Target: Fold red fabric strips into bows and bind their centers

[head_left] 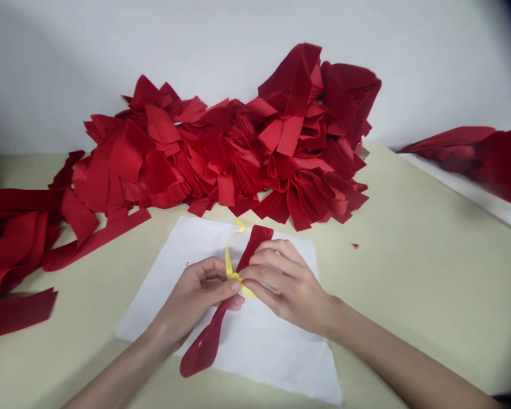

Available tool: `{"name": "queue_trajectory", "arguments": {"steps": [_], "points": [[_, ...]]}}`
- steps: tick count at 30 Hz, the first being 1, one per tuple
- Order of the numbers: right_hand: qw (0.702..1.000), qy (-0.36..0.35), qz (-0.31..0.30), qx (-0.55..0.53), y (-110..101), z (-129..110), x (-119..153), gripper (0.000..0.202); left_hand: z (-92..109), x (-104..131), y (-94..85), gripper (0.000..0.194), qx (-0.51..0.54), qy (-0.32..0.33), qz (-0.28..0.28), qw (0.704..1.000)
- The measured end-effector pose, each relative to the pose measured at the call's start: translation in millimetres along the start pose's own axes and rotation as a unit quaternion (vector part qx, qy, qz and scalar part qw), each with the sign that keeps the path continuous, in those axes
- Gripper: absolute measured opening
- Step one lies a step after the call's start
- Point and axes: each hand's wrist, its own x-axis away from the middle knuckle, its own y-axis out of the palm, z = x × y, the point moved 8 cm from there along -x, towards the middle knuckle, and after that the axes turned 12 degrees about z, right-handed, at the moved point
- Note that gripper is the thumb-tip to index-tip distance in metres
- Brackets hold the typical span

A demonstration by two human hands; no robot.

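Over a white sheet [276,352], a dark red velvet ribbon piece [204,346] slants from lower left to upper right between my hands. A narrow yellow ribbon [229,261] wraps around its middle, with one end rising and curling above. My left hand [200,289] is closed, thumb and fingers pinching the red ribbon at the yellow wrap. My right hand [285,278] is closed too, its thumb and fingertips pinching the yellow ribbon at the same spot. A bit of yellow shows below the right fingers. The exact knot or loop is partly hidden by fingertips.
A large heap of folded red ribbon pieces [221,147] lies along the wall behind the sheet. Longer red ribbon strips [21,244] lie at the left. More red fabric [485,159] sits at the right beside a white edge [464,190]. A tiny red scrap [355,246] lies on the table.
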Motion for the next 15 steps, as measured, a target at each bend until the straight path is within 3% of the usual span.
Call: {"name": "queue_trajectory", "arguments": {"steps": [6, 15], "points": [[0.999, -0.026, -0.015, 0.017, 0.9, -3.7, 1.1, 0.015, 7.4, -0.2, 1.1, 0.015, -0.020, 0.040, 0.005, 0.999], [0.999, -0.008, -0.036, -0.004, 3.6, 2.1, 1.4, 0.014, 4.9, -0.5, -0.2, 0.014, -0.039, 0.037, 0.001, 0.999]]}}
